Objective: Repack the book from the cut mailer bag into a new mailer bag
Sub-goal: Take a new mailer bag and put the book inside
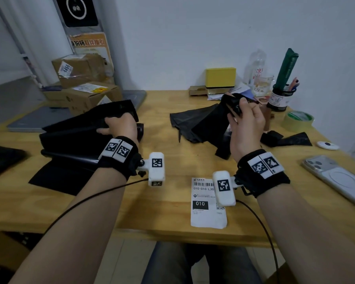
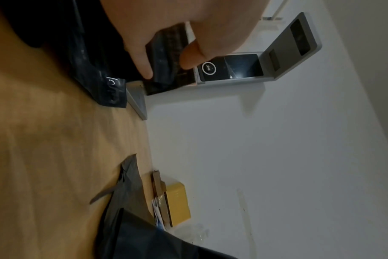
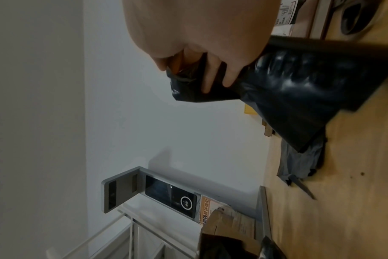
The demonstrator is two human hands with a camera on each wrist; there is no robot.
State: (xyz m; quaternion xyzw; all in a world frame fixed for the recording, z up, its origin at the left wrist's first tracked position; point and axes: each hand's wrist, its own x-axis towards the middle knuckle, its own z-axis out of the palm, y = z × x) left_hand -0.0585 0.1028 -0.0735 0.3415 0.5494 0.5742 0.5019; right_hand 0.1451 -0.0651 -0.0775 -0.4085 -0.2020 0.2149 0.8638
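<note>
No book shows plainly in any view, so how far the repacking has got can only be judged from the bags. The black mailer [image 1: 205, 124] right of centre hangs limp and creased from the right hand [image 1: 245, 128], with one end trailing on the counter [image 1: 172, 214]; it looks empty, and is probably the cut one. A black offcut [image 1: 285, 139] lies just beyond it. At the left a stack of flat black mailers [image 1: 76, 140] lies fanned out, one part tilted up; whether the book is among them or already inside one cannot be told. Sealing appears still to be done, and a label [image 1: 208, 210] lies loose at the near edge.

The right hand is curled tight around the bunched end of the limp mailer, fingers wrapped over the plastic. The left hand [image 1: 119, 126] pinches the upper edge of a bag in the stack between thumb and fingers [image 2: 142, 57].
</note>
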